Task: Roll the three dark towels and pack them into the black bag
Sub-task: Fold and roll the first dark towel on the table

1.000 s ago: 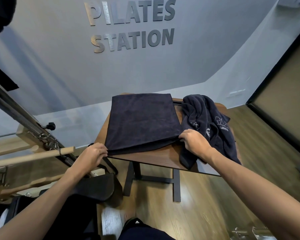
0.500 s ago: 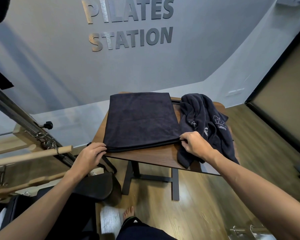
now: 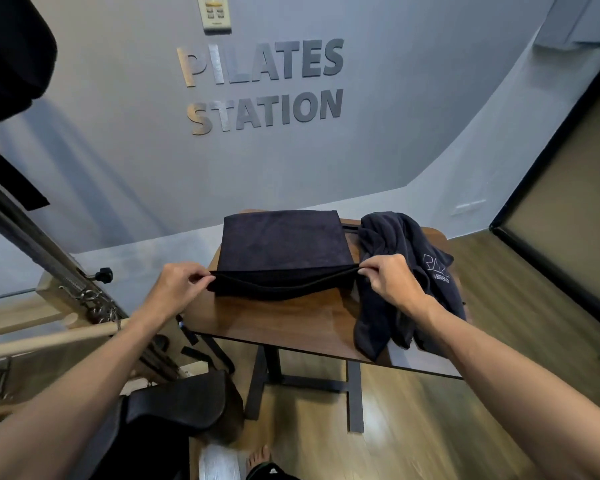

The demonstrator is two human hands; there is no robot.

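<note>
Now both hands pinch the folded towel's near corners.

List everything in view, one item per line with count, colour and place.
folded towel: one, dark, flat on the table's left half, near edge lifted
crumpled towels: one heap, dark with pale lettering, on the table's right side, hanging over the near edge; how many are in it cannot be told
table: one, brown wood top on dark legs, centre
black bag: one, on the floor left of the table
wall lettering: one sign, grey, on the wall behind
remote control: one, white, on the wall above the sign
wooden bar: one, pale, left
left hand: pinches the folded towel's near left corner
right hand: pinches its near right corner
</note>
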